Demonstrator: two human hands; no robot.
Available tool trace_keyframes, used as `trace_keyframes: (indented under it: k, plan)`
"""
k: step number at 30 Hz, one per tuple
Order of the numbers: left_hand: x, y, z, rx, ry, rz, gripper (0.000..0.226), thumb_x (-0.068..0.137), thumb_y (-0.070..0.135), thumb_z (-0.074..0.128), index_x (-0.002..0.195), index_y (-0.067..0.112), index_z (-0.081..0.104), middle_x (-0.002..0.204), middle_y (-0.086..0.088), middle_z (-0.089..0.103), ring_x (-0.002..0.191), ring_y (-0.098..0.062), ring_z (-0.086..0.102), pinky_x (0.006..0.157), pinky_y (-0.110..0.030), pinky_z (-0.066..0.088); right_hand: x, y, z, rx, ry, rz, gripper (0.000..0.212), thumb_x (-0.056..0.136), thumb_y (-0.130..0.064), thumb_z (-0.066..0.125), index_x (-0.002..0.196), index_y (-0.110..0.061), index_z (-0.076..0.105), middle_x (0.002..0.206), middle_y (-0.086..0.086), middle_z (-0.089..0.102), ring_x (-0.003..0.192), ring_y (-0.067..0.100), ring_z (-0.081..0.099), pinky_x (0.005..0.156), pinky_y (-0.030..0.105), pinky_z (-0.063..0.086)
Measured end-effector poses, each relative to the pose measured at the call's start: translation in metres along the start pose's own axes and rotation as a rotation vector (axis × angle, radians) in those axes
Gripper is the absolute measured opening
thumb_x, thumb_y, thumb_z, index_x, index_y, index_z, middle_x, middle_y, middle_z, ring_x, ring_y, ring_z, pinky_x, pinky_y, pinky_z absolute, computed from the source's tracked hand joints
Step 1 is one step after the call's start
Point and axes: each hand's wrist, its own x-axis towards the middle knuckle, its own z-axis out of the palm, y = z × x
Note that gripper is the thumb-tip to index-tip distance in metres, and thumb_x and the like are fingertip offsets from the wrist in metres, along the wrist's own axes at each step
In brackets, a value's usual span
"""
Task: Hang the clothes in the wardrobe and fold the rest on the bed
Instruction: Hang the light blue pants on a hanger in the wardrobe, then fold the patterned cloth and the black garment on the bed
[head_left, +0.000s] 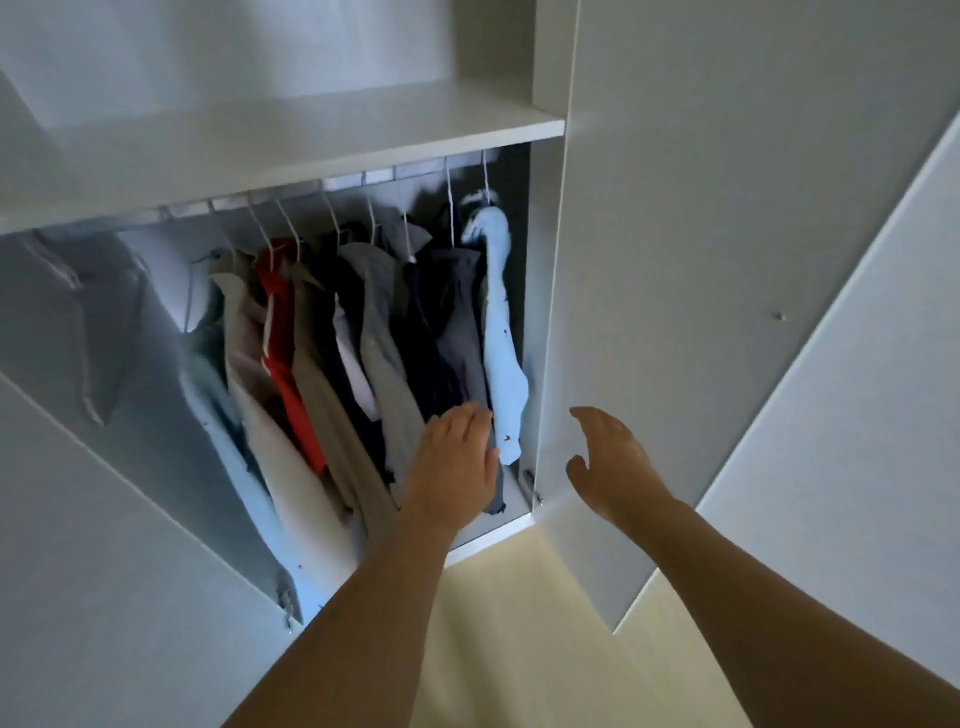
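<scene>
An open white wardrobe (291, 140) holds several garments on white hangers along a rail (358, 182). At the right end hangs a light blue shirt (501, 332), with dark grey and navy clothes (447, 322) beside it, then grey, beige, red (283, 332) and pale blue pieces further left. My left hand (454, 462) reaches into the wardrobe with fingers stretched against the lower part of the dark garments. My right hand (608, 462) hovers open in front of the right door's inner edge, holding nothing.
The right wardrobe door (701, 260) stands open just beyond my right hand, and another white panel (857, 389) angles in at far right. The left door (104, 519) is swung open at lower left. A white shelf sits above the rail. Pale yellow floor (519, 623) lies below.
</scene>
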Motion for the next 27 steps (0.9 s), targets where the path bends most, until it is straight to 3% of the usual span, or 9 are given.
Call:
trace_keyframes:
  k: [3, 6, 10, 13, 16, 19, 24, 27]
  plan:
    - [-0.026, 0.022, 0.032, -0.09, -0.035, 0.16, 0.039, 0.086, 0.028, 0.046, 0.117, 0.005, 0.056, 0.117, -0.014, 0.062, 0.106, -0.032, 0.06, 0.091, -0.043, 0.05, -0.035, 0.031, 0.019, -0.017, -0.028, 0.141, 0.061, 0.091, -0.019, 0.051, 0.147, -0.018, 0.027, 0.152, 0.001, 0.031, 0.141, 0.022, 0.027, 0.116, 0.036, 0.024]
    - [-0.026, 0.032, 0.052, -0.127, -0.069, 0.211, 0.036, 0.083, 0.02, 0.061, 0.115, 0.004, 0.056, 0.117, -0.015, 0.061, 0.106, -0.032, 0.059, 0.091, -0.045, 0.05, -0.061, 0.05, 0.021, -0.031, -0.002, 0.237, 0.06, 0.092, -0.022, 0.05, 0.147, -0.016, 0.028, 0.152, 0.002, 0.033, 0.14, 0.021, 0.029, 0.115, 0.034, 0.025]
    - [-0.019, 0.048, 0.067, -0.122, -0.201, 0.321, 0.037, 0.089, 0.025, 0.046, 0.119, 0.006, 0.054, 0.123, -0.012, 0.057, 0.112, -0.032, 0.055, 0.093, -0.05, 0.046, -0.089, 0.062, 0.02, -0.01, 0.094, 0.343, 0.057, 0.092, -0.02, 0.05, 0.145, -0.014, 0.031, 0.149, 0.002, 0.035, 0.138, 0.02, 0.03, 0.113, 0.031, 0.025]
    - [-0.025, 0.07, 0.071, -0.122, -0.242, 0.41, 0.037, 0.088, 0.024, 0.053, 0.119, 0.004, 0.057, 0.124, -0.015, 0.059, 0.111, -0.034, 0.058, 0.093, -0.05, 0.049, -0.119, 0.07, 0.021, 0.011, 0.133, 0.412, 0.056, 0.091, -0.019, 0.05, 0.144, -0.015, 0.032, 0.149, 0.001, 0.035, 0.139, 0.02, 0.029, 0.113, 0.032, 0.026]
    - [-0.048, 0.109, 0.071, -0.157, -0.293, 0.523, 0.041, 0.09, 0.026, 0.046, 0.122, 0.004, 0.057, 0.128, -0.015, 0.058, 0.117, -0.032, 0.056, 0.099, -0.047, 0.045, -0.172, 0.084, 0.019, 0.007, 0.168, 0.518, 0.055, 0.091, -0.019, 0.049, 0.144, -0.015, 0.033, 0.149, 0.001, 0.035, 0.138, 0.019, 0.03, 0.112, 0.032, 0.027]
    - [-0.074, 0.149, 0.072, -0.211, -0.328, 0.583, 0.041, 0.092, 0.022, 0.052, 0.128, 0.004, 0.053, 0.134, -0.014, 0.052, 0.125, -0.031, 0.049, 0.108, -0.046, 0.036, -0.23, 0.098, 0.011, 0.011, 0.214, 0.587, 0.055, 0.09, -0.017, 0.049, 0.143, -0.013, 0.034, 0.148, 0.002, 0.035, 0.138, 0.02, 0.029, 0.113, 0.029, 0.024]
    - [-0.147, 0.255, 0.057, -0.372, -0.295, 0.733, 0.037, 0.088, 0.026, 0.045, 0.114, 0.004, 0.059, 0.118, -0.01, 0.06, 0.107, -0.029, 0.055, 0.092, -0.04, 0.047, -0.366, 0.135, -0.002, 0.015, 0.278, 0.766, 0.055, 0.09, -0.017, 0.047, 0.142, -0.013, 0.033, 0.148, 0.003, 0.035, 0.136, 0.023, 0.031, 0.111, 0.03, 0.026]
    - [-0.2, 0.32, 0.05, -0.403, -0.383, 0.813, 0.039, 0.093, 0.025, 0.046, 0.124, 0.002, 0.053, 0.128, -0.012, 0.054, 0.118, -0.03, 0.049, 0.103, -0.041, 0.039, -0.451, 0.153, -0.003, 0.026, 0.283, 0.85, 0.056, 0.089, -0.016, 0.047, 0.143, -0.012, 0.033, 0.148, 0.003, 0.035, 0.137, 0.022, 0.029, 0.112, 0.028, 0.023]
